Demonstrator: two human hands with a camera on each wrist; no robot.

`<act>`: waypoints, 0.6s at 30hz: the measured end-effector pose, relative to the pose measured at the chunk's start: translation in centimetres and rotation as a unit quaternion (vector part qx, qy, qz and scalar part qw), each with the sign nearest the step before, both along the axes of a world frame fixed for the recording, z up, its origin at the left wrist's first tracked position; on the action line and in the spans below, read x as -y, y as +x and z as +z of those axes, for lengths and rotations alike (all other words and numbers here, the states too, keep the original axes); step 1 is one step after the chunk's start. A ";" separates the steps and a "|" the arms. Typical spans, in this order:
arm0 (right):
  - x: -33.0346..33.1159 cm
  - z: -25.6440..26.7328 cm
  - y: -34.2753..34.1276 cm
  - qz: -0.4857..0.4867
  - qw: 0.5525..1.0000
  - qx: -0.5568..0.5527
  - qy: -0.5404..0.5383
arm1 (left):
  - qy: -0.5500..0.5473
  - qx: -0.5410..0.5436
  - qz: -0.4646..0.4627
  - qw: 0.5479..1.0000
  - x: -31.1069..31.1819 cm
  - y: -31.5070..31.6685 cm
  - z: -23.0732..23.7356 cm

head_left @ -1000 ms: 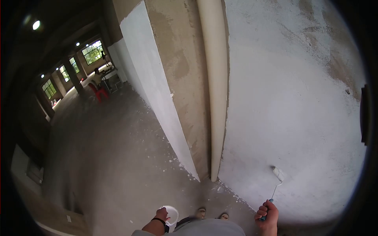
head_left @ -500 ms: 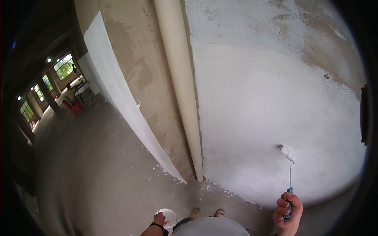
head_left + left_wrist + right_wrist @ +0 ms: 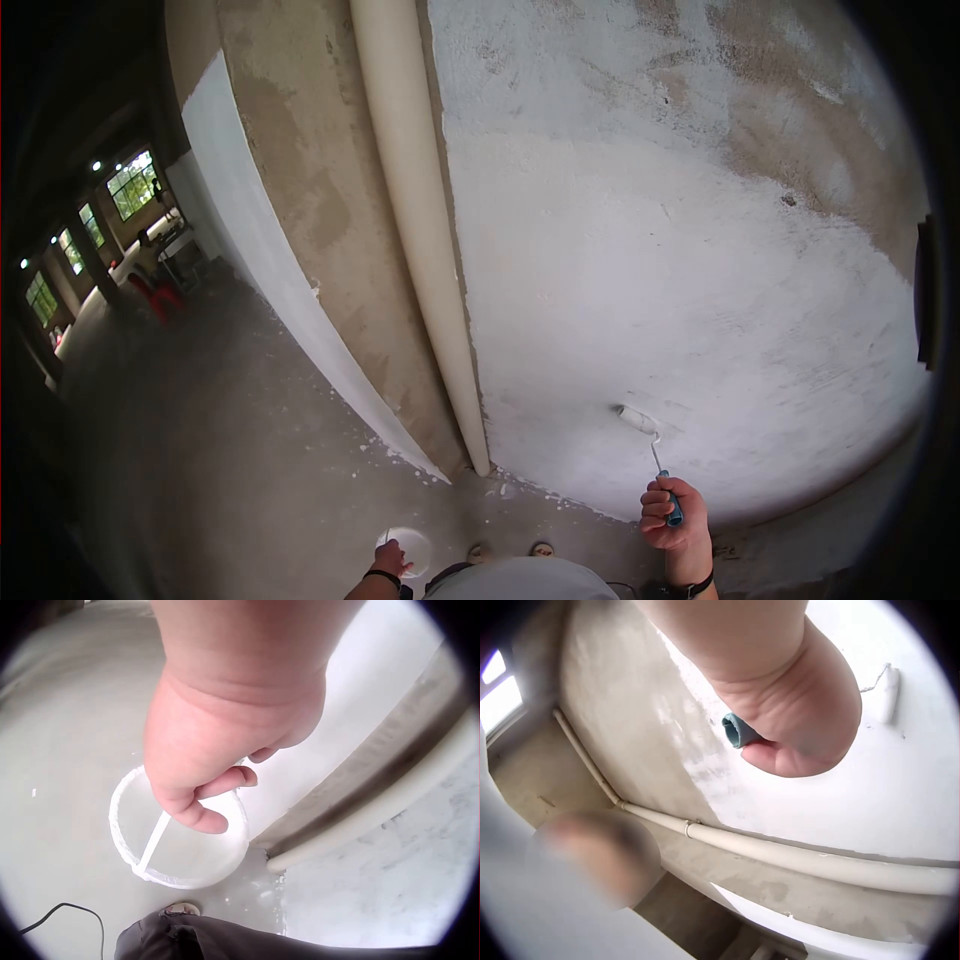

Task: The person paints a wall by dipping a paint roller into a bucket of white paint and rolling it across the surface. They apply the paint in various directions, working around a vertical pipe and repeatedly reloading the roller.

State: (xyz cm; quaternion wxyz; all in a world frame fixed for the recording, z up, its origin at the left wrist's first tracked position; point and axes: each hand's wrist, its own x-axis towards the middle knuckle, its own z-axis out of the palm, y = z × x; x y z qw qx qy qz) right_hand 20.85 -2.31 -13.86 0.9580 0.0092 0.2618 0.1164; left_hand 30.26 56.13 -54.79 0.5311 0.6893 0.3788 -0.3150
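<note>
My right hand grips the blue-green handle of a small paint roller. The white roller sleeve lies against the painted wall, low down and to the right of the pipe. In the right wrist view the handle's end sticks out of the fist, with the roller sleeve beyond it. My left hand has its fingers curled round the white handle strip of a round white bucket. The bucket hangs beside my legs, its rim coated white.
A beige vertical pipe runs down the corner beside a bare plaster strip. White splashes dot the floor along the wall base. Far left stand a red chair, a table and a person. A dark cable lies on the floor.
The roller first went up and right over the wall, then came down and left. The head view has swung rightward. The left hand keeps hold of the bucket by my legs.
</note>
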 end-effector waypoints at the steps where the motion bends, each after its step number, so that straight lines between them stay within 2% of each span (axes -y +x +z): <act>1: 0.0 -0.8 0.9 0.018 1.000 -0.011 0.001 | -0.048 -0.046 0.206 0.976 2.4 0.8 4.9; 4: 0.2 -3.5 3.4 0.036 0.998 -0.041 0.034 | -0.031 -0.026 0.206 0.978 2.4 0.2 4.9; 7: 0.0 -5.8 5.1 0.051 0.996 -0.068 0.006 | -0.037 -0.036 0.220 0.974 1.5 -0.6 4.9; 13: -1.0 -5.1 6.3 0.051 0.992 -0.102 -0.051 | -0.055 -0.051 0.276 0.958 -1.0 -3.2 4.1; 14: -1.2 -4.6 6.2 0.042 0.990 -0.119 -0.058 | -0.055 -0.053 0.275 0.958 -3.8 -5.7 -0.3; 15: -1.5 -4.3 5.9 0.042 0.990 -0.121 -0.058 | -0.018 0.010 0.118 0.993 -5.0 -6.1 -2.6; 16: -1.9 -4.0 5.5 0.040 0.988 -0.112 -0.096 | 0.018 0.073 -0.044 0.996 -6.1 -6.8 -4.0; 18: -2.6 -3.1 4.4 0.033 0.984 -0.109 -0.135 | 0.004 0.048 -0.030 0.998 -6.3 -7.4 -3.9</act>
